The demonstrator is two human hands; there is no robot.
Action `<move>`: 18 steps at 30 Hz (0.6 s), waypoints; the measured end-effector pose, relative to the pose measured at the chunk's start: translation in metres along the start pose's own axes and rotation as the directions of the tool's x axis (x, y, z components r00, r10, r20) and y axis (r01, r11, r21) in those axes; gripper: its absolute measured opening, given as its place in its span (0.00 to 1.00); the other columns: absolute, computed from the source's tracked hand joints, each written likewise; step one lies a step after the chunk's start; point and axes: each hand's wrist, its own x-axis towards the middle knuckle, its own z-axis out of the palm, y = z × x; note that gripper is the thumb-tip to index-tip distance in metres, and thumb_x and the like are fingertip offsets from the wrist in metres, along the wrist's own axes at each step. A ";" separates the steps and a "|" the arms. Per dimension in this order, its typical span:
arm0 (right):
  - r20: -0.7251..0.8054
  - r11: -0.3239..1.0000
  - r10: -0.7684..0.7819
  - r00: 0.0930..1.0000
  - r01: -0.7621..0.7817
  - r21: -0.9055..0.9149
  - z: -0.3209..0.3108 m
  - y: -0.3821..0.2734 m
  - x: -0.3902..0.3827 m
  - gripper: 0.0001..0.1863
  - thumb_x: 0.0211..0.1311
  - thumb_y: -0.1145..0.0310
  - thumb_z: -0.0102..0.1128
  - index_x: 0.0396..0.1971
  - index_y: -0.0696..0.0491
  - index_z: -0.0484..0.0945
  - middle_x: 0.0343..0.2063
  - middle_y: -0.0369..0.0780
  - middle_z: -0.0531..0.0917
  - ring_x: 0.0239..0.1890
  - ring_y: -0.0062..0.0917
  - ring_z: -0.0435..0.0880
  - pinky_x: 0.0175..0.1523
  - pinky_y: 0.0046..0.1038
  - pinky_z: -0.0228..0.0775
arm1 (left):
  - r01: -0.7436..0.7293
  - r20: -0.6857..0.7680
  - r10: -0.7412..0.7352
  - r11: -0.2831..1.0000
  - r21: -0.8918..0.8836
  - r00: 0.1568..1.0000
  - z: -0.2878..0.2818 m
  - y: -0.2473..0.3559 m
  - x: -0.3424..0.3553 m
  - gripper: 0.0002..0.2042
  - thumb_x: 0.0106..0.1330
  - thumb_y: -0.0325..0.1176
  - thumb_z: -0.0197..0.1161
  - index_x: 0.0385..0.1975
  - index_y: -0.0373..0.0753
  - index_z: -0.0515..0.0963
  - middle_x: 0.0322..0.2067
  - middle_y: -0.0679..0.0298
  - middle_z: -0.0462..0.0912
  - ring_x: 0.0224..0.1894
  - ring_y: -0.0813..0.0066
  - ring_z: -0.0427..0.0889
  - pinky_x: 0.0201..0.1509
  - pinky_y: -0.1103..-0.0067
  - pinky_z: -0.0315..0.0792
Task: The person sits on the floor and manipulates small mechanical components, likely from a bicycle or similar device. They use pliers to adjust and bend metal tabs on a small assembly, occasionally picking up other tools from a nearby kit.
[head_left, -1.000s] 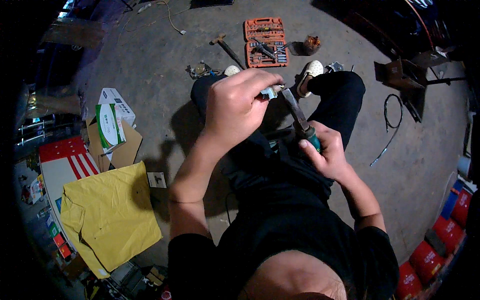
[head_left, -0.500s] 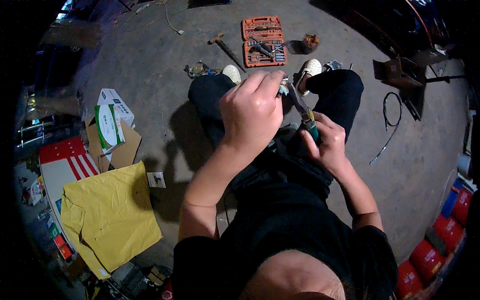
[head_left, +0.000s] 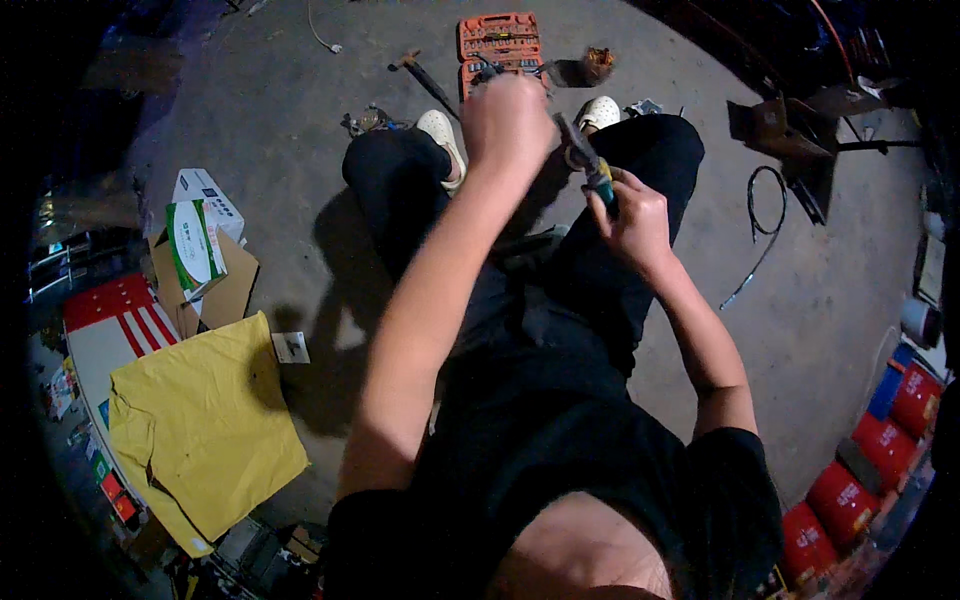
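My right hand (head_left: 640,217) grips pliers (head_left: 597,178) by their green and yellow handles. The dark jaws point up and to the left, close to my left hand (head_left: 508,125). That hand is a slightly blurred fist, lifted in front of my knees with its back towards the view. Whatever its fingers hold is hidden behind them. Just beyond the fist, partly covered by it, lies an orange socket tool case (head_left: 499,38) with its lid up.
A hammer (head_left: 430,84) and a metal part (head_left: 372,121) lie by my left shoe. Right of the case sits a small container (head_left: 598,65). A black cable (head_left: 765,228) lies at right, near a cardboard box (head_left: 790,135). Yellow cloth (head_left: 215,420) and cartons (head_left: 205,240) are at left.
My left hand has moved forward, away from my body, and the small metal piece seen at its fingertips is now hidden. The pliers have shifted forward and slightly left. The whole view has shifted.
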 end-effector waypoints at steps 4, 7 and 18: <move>-0.016 0.984 0.039 0.999 -0.036 0.177 -0.006 -0.023 0.006 0.10 0.49 0.70 0.65 0.24 0.62 0.77 0.29 0.48 0.80 0.26 0.41 0.80 0.30 0.31 0.72 | 0.137 0.009 -0.137 0.982 -0.129 0.991 0.023 -0.070 0.027 0.11 0.54 0.36 0.64 0.33 0.37 0.81 0.25 0.55 0.81 0.28 0.62 0.81 0.32 0.69 0.73; 0.031 0.936 0.225 0.974 -0.225 0.271 -0.013 -0.028 0.009 0.09 0.51 0.71 0.63 0.23 0.62 0.77 0.28 0.48 0.80 0.26 0.41 0.80 0.30 0.31 0.70 | 0.282 0.188 -0.230 0.501 -0.818 0.955 -0.016 -0.058 0.017 0.11 0.56 0.32 0.66 0.35 0.33 0.81 0.22 0.68 0.79 0.21 0.85 0.72 0.26 0.82 0.68; 0.073 0.894 0.060 0.995 -0.086 0.439 -0.023 -0.054 0.008 0.08 0.53 0.72 0.58 0.23 0.62 0.74 0.22 0.43 0.74 0.21 0.31 0.73 0.28 0.26 0.64 | 0.061 0.063 -0.003 0.290 -0.955 0.998 -0.069 -0.017 -0.027 0.08 0.57 0.25 0.64 0.37 0.33 0.81 0.21 0.67 0.79 0.18 0.86 0.70 0.22 0.88 0.63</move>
